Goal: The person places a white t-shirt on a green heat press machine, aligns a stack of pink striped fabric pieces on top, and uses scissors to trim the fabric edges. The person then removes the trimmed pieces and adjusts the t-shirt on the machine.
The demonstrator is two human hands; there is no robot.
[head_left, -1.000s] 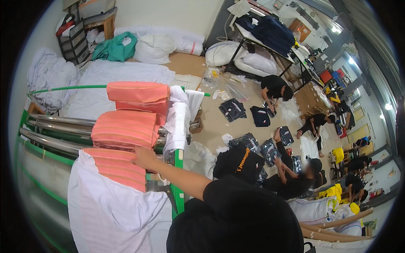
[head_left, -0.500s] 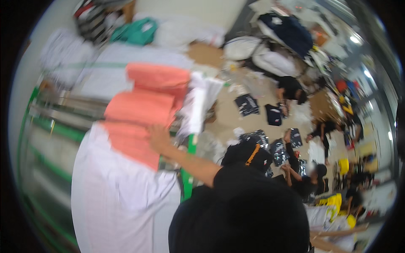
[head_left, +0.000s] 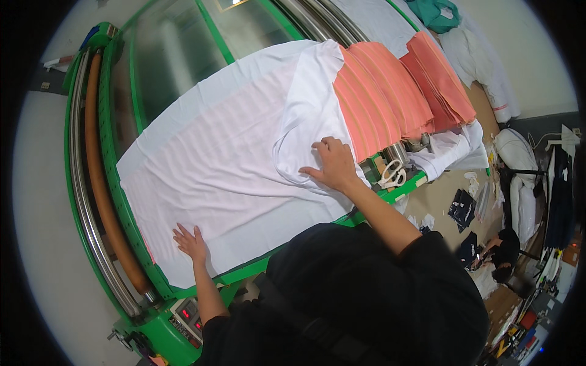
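Observation:
A thin white cloth lies over the bed of a green-framed roller machine, and faint stripes show through it. My left hand rests on its near left part, fingers spread. On the right, my right hand lies on a bunched fold of the same cloth, thumb apart from the slightly bent fingers. Just beyond that hand, coral striped sheets of material stick out from the cloth's edge. A further coral stack lies behind them. White-handled scissors stand beside the machine's right rail.
A brown roller and metal rollers run along the machine's left end, above a control panel with red digits. At the far right, another person bends over the floor near dark packed garments. A teal cloth lies at the back.
The view has swung from the room on the right back over the machine. My right hand has gone from the coral sheets to the white cloth, and my left hand has come into view.

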